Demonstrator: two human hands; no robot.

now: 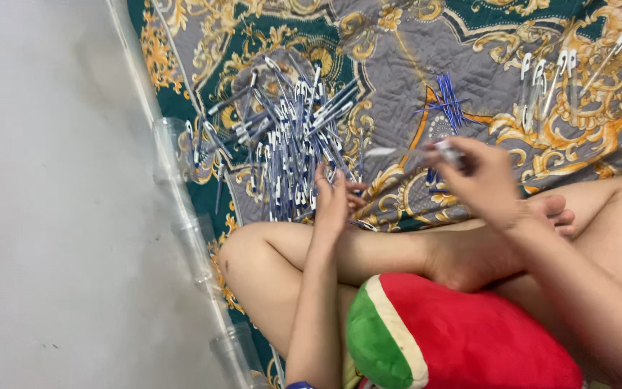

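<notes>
A big heap of blue-and-white pens [289, 144] lies on a patterned quilt [397, 65]. My left hand [334, 202] rests at the near edge of the heap, fingers curled by a few pens; whether it grips one I cannot tell. My right hand [480, 180] is raised over the quilt and holds a pen [415, 152], blurred, pointing left. Behind it lies a small bundle of thin blue refills [446, 97]. Several finished pens [563, 79] lie in a row at the far right.
I sit cross-legged, my knee [253, 259] and foot [541, 216] by the hands. A red, white and green watermelon-shaped cushion [455, 338] lies on my lap. Clear plastic cups [170, 144] line the quilt's left edge beside a pale floor [52, 216].
</notes>
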